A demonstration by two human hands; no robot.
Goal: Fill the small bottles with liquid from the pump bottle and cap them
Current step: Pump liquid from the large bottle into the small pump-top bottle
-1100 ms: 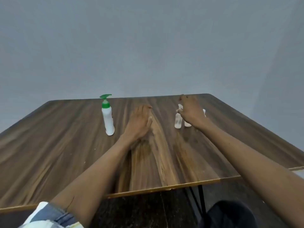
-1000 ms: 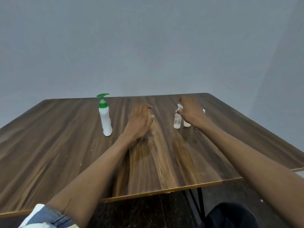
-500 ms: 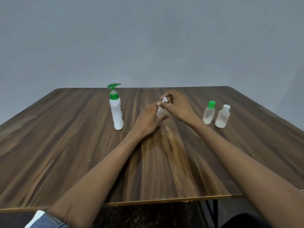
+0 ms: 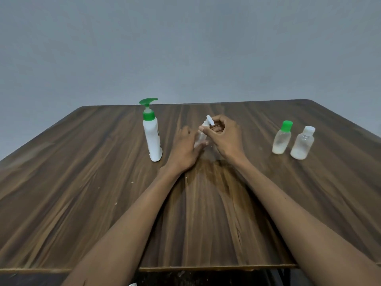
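your small clear bottle [image 4: 200,137] stands near the middle of the table [image 4: 82,182], between your two hands and slightly tilted. your left hand [image 4: 184,149] holds its lower body, fingers curled round the side and thumb against the base area. your right hand [image 4: 224,137] has its fingers curled at the top of the bottle, pinching the white cap [image 4: 209,120]; whether the cap is seated on the neck or already free cannot be told. the pump bottle [image 4: 152,133], white with a green pump head, stands upright just to the left of your left hand, not touching it. to the right, well apart from your right hand, two more small bottles stand side by side: the green-capped bottle [image 4: 282,138] and, just beside it, the white-capped bottle [image 4: 302,143]. both are capped, with a little pale liquid at the bottom.
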